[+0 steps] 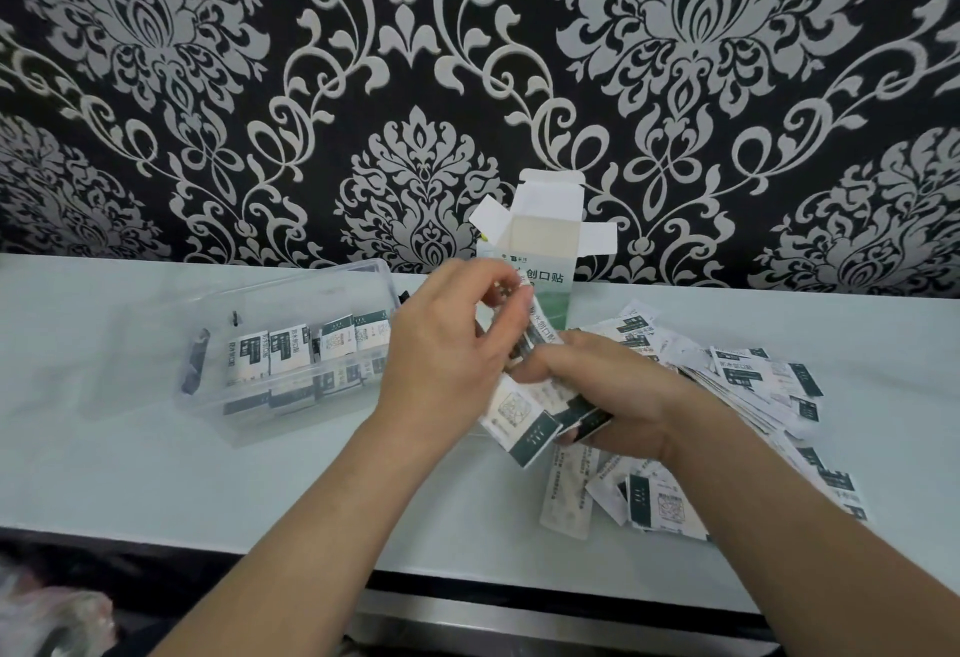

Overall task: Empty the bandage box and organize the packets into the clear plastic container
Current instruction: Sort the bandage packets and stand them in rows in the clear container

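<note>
- Cardboard in white and green, the bandage box (545, 261) stands upright at the back of the table, close to the wall. All its top flaps are open and only bare inner wall shows. I judge it emptied, though its bottom is hidden.
- Just in front of the box, over the middle of the table, both hands hold a bunch of packets (524, 417).
- The left hand (441, 349) curls its fingers onto the bunch's upper end and pinches it. The right hand (613, 391) wraps round the lower end from beneath.
- Left of the hands sits the clear plastic container (249, 412), open at the top. Filed packets (291, 349) stand on edge in a row inside, and more show dimly through the wall below them.
- Right of the hands a loose pile (753, 386) of packets lies fanned and overlapping, reaching toward the table's near edge.
- Judging by that pile, emptying is done and organizing is well short of finished.
- The table (130, 448) is pale and faintly glossy, with a dark front edge and a metallic strip below it.
- Black-and-silver damask wallpaper (415, 84) fills the background.
- Something crumpled and translucent (52, 615) sits blurred at the bottom left.
</note>
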The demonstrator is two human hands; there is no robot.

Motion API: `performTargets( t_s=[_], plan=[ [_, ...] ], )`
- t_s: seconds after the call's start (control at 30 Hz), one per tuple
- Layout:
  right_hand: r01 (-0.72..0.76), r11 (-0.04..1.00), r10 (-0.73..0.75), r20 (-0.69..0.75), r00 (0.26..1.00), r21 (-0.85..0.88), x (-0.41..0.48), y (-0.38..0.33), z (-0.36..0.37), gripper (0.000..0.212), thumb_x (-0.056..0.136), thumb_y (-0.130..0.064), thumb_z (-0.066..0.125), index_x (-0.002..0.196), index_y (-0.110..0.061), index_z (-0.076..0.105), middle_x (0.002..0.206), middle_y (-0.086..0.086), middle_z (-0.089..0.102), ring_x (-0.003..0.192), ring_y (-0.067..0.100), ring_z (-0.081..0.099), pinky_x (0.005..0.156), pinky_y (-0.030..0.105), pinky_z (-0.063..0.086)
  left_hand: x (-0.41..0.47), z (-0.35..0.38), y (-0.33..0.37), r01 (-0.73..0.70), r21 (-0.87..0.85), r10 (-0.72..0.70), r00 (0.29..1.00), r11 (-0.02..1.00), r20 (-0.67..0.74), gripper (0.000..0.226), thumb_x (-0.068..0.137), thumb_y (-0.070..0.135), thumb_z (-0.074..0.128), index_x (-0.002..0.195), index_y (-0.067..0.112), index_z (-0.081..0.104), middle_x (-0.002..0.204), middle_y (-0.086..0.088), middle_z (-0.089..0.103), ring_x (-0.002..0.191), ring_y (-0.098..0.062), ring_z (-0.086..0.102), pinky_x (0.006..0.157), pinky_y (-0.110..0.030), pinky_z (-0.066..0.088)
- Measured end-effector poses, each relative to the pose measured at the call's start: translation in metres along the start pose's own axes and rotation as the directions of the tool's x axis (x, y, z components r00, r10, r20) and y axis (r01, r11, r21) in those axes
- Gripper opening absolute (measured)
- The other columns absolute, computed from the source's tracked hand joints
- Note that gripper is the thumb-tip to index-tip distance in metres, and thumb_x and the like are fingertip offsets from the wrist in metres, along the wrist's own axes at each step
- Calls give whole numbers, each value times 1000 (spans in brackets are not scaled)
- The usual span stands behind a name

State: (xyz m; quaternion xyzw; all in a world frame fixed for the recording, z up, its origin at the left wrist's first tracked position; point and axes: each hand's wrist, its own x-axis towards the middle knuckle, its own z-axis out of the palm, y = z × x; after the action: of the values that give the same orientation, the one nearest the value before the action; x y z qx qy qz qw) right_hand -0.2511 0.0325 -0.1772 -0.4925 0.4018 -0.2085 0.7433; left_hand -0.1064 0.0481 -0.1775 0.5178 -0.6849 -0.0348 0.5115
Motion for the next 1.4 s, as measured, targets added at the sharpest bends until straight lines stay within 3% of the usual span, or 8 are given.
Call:
performTargets(
  t_s=[0.23, 0.4, 0.5, 0.63, 0.77, 1.03, 1.27, 1.4],
  plan=[
    [-37, 988, 22, 100, 995, 148, 0, -2, 17, 27, 96, -37, 52, 86, -15, 64, 74, 9, 65, 54, 20, 57, 38, 20, 39, 6, 7, 0, -13, 168, 19, 999, 986, -31, 35, 96, 40, 38, 115, 19, 60, 94, 4, 57, 74, -10, 51, 62, -32, 46],
    [-71, 961, 25, 170, 985, 266, 4, -2, 8, 19, 95, -29, 45, 86, -15, 54, 66, 5, 47, 46, 9, 34, 40, 18, 37, 14, 6, 0, -35, 171, 39, 999, 985, -23, 38, 97, 38, 35, 117, 20, 61, 106, 4, 56, 93, -12, 52, 73, -23, 40],
    [-46, 944, -4, 150, 989, 328, 2, -4, 3, 26, 91, -41, 53, 83, -17, 59, 64, 2, 46, 45, 7, 31, 38, 16, 36, 14, -5, -3, -84, -12, 85, 979, 996, 183, 43, 93, 48, 44, 129, 27, 54, 137, 3, 44, 128, -13, 36, 100, -8, 25],
    [26, 964, -52, 93, 994, 264, -5, -8, 1, 27, 90, -45, 57, 95, -18, 63, 65, -1, 54, 48, 10, 40, 44, 20, 32, 8, -13, 5, -24, 22, 9, 854, 999, 521, 97, 60, 75, 65, 144, 46, 24, 157, 20, 4, 146, -7, -1, 113, -33, 17],
    [68, 981, -86, 93, 992, 180, -5, -5, 2, 13, 94, -23, 57, 91, -12, 63, 68, 0, 54, 55, 11, 44, 52, 24, 34, 5, -12, 8, -24, 111, -42, 830, 994, 556, 113, 58, 58, 78, 148, 44, 10, 150, 23, 11, 141, -2, 7, 114, -31, 19],
    [73, 979, -61, -68, 996, 191, -3, -7, -1, 29, 83, 9, 44, 61, -10, 46, 50, 3, 45, 44, 13, 44, 53, 27, 37, 1, -5, 7, -4, 101, -39, 909, 995, 415, 77, 71, 39, 73, 138, 39, 35, 120, 16, 43, 109, -3, 45, 96, -29, 37],
    [83, 954, -61, -86, 994, 288, -8, -14, -13, 23, 93, -20, 58, 107, -2, 62, 83, 14, 67, 65, 21, 65, 50, 22, 51, 7, -5, 7, 250, -76, -214, 923, 965, 320, 34, 80, 11, 75, 99, 35, 60, 89, 14, 62, 73, 4, 54, 68, -11, 43],
    [189, 929, -53, -392, 918, 317, -5, -15, -16, 27, 93, -31, 61, 100, -4, 64, 81, 15, 72, 72, 26, 70, 46, 25, 53, 9, -3, 10, 452, -243, -380, 878, 858, 293, 24, 82, 7, 73, 85, 28, 60, 78, 5, 62, 49, -4, 51, 49, -20, 45]
  ],
)
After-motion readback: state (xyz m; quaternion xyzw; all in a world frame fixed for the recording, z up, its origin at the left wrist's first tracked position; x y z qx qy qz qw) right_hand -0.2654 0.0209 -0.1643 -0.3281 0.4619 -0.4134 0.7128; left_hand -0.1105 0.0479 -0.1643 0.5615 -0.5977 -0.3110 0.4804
